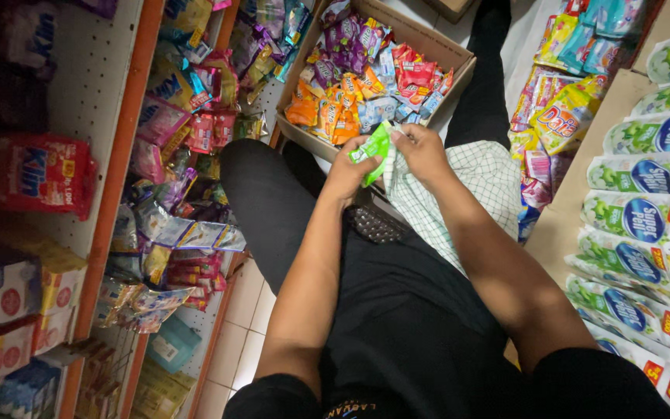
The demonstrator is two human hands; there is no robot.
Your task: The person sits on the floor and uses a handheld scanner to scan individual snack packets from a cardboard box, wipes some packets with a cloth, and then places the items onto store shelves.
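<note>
While both hands, left hand [348, 172] and right hand [420, 151], pinch a green sachet [374, 147], orange-purple packets fill the cardboard box [428, 40]

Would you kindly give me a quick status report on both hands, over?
Left hand and right hand both grip a strip of green sachets. Cardboard box of mixed sachets just beyond. Nothing between hands and box.

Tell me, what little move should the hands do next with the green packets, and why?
Probably pull one small bright green plastic sachet free. The left hand and the right hand both pinch the green strip from opposite sides, as if to part it. The open brown cardboard box of mixed sachets sits just beyond, and the shelf of sachets is at the left.
</note>
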